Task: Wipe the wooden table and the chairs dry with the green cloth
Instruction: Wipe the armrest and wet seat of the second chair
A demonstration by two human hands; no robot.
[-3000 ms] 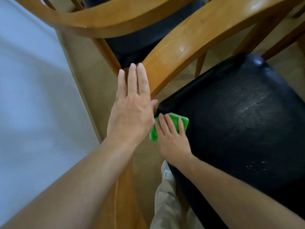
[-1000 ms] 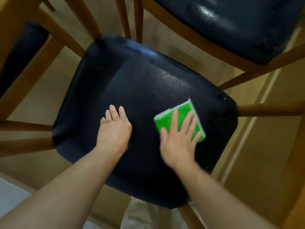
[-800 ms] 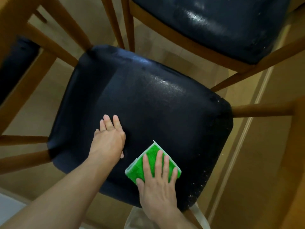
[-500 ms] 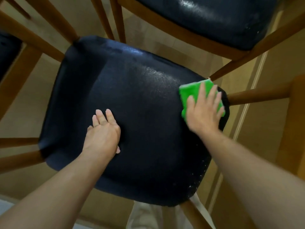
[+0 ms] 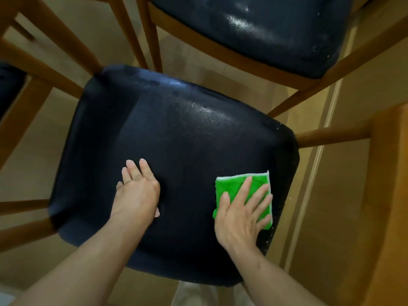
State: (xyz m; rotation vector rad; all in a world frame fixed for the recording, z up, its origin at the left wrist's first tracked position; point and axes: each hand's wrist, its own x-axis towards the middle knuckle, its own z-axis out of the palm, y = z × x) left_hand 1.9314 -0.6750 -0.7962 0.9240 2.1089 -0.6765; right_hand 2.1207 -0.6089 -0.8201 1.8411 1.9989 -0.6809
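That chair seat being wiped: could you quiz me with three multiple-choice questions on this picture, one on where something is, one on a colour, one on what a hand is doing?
1. Where on the black chair seat does the green cloth lie?
A. Far left corner
B. Near its right edge
C. On the floor

2. What colour is the cloth's edge trim?
A. White
B. Red
C. Black

3. How is the right hand on the cloth?
A. Balled into a fist
B. Lifted off it
C. Flat, fingers spread, pressing it

Answers:
1 B, the cloth sits close to the seat's right side.
2 A, a pale white border runs along its top and right edges.
3 C, straight fingers lie across it; the left hand rests on the bare seat.
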